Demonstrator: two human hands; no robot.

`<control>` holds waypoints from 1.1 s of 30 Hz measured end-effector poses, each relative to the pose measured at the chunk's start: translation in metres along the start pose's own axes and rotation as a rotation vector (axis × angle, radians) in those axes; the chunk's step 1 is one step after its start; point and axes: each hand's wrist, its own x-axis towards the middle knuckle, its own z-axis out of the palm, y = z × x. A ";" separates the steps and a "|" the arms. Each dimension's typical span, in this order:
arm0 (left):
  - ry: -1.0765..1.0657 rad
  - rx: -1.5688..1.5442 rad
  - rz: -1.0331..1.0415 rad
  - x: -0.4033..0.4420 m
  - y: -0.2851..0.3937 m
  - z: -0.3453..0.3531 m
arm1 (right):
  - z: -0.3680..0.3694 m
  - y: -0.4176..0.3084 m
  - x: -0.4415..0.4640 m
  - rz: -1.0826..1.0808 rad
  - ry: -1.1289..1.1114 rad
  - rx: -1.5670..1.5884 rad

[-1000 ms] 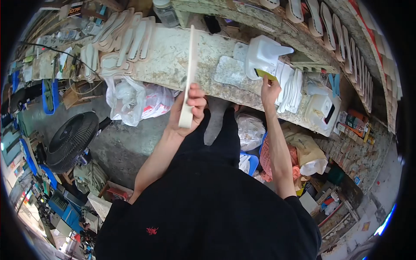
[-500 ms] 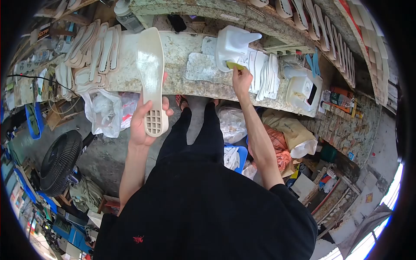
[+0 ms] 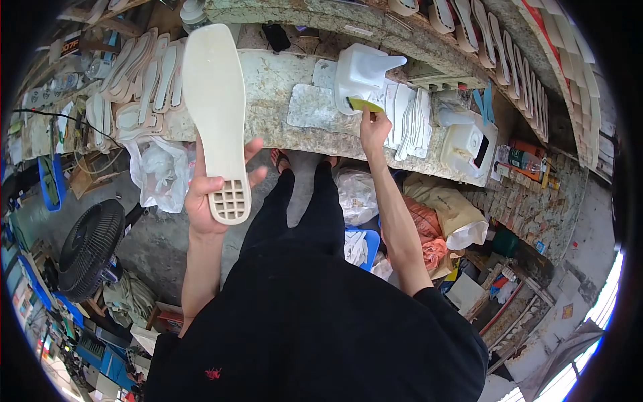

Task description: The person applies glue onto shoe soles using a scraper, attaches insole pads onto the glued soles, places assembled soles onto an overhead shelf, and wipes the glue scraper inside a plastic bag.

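A cream shoe sole (image 3: pixel 218 100) stands lengthwise in my left hand (image 3: pixel 204 201), its gridded heel cavity nearest me. The thumb lies on one side of the heel and fingers show past the other. Across the bench, my right hand (image 3: pixel 375 130) pinches a yellow-green brush (image 3: pixel 368 105) with dark bristles. Its bristle end is at the cut opening of a white plastic jug (image 3: pixel 355 72); whether the bristles touch the jug cannot be made out. Just right of that hand lie white sole-shaped pieces (image 3: pixel 410 124), overlapping in a row.
Many pale soles (image 3: pixel 137 74) are piled on the bench (image 3: pixel 268 120) at left. A second white container (image 3: pixel 463 142) sits at its right end. More soles line a rack (image 3: pixel 509 57) at upper right. Plastic bags (image 3: pixel 357 194) and a black fan (image 3: pixel 92 248) stand below.
The sole has come nearer and tilted left, and its glossy reflection is gone. My left fingers have spread somewhat. The brush has shifted slightly, and its dark bristles now show.
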 end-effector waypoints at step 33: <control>0.104 -0.049 -0.074 0.001 -0.021 0.018 | 0.011 0.015 0.004 -0.299 -0.003 -0.067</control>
